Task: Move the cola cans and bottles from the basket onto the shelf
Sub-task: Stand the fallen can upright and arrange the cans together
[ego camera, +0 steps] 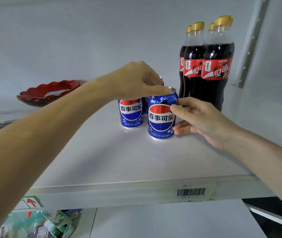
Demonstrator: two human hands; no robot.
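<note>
The front Pepsi can (pixel 161 117) stands upright on the white shelf (pixel 119 160), near the middle of the view. The left hand (pixel 136 79) comes down on it from 10 o'clock, thumb and fingertips pinching the can's top rim. The right hand (pixel 200 119) reaches in from 4 o'clock; its thumb presses the can's upper side and its curled fingers touch the lower side, so it grips the can's body.

A second Pepsi can (pixel 131 114) stands upright just beside the first, at its 10 o'clock, partly under the left hand. A sliver of a third blue can (pixel 145 106) shows in the gap between them, further back; little of it can be made out.

At 1 o'clock from the gripped can, a tight cluster of cola bottles (pixel 207 66) stands upright, with red labels and yellow caps (pixel 197 25). Four caps are visible. The nearest bottle stands close to the right hand's thumb; contact cannot be determined.

At 9 o'clock, well apart from the cans, a red scalloped dish (pixel 38 91) rests on the shelf near the back wall. A perforated metal upright (pixel 252 42) runs along the shelf's right side. The shelf's front edge carries a barcode label (pixel 191 192). Below the shelf at 7 o'clock, green-and-white packaged goods (pixel 47 224) are visible, blurred.
</note>
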